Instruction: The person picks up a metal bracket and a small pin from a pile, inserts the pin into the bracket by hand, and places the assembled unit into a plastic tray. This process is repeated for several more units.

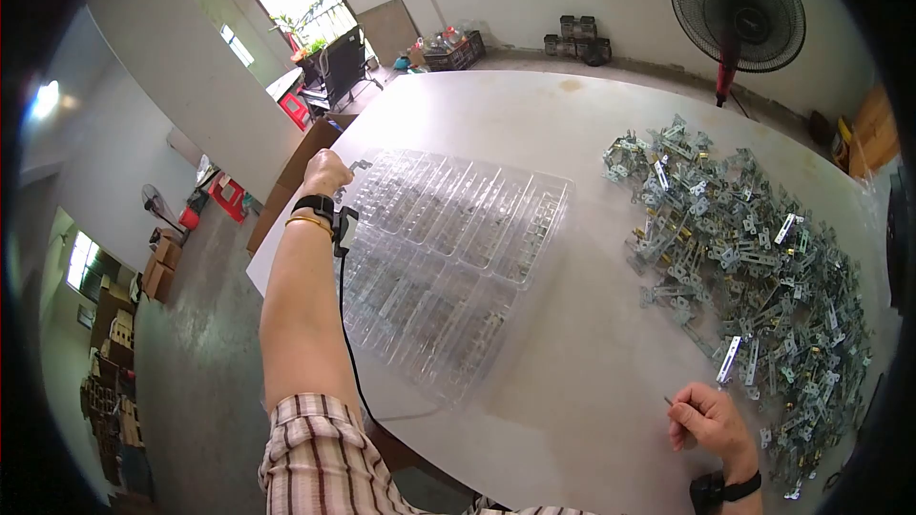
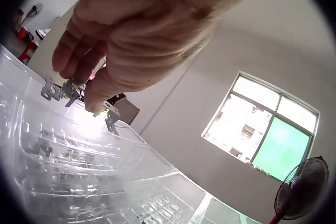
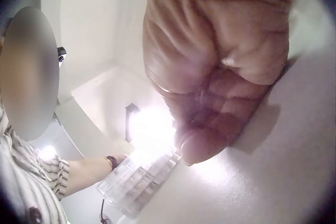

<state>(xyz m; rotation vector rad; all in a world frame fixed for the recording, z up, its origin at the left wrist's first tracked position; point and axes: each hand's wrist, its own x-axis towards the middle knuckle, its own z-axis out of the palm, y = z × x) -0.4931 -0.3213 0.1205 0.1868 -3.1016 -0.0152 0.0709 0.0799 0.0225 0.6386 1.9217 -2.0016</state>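
My left hand (image 1: 327, 172) is at the far left corner of a clear plastic compartment tray (image 1: 563, 193). In the left wrist view its thumb and curled fingers grip several small grey metal brackets (image 2: 70, 91) with yellowish bits, above the tray's rim. Small metal parts lie in the tray's long compartments. Close to the table's near side, my right hand (image 1: 714, 427) has its fingers curled, and a thin dark piece (image 1: 669, 401) sticks out at the fingertips. The right wrist view shows the curled palm, with the held piece hidden.
A large heap of loose metal brackets (image 1: 754, 257) spreads over the right side of the pale table (image 1: 582, 343). A cable runs from my left wrist along the tray's left side. Beyond the table stand a pedestal fan (image 1: 739, 14) and a black crate (image 1: 458, 54).
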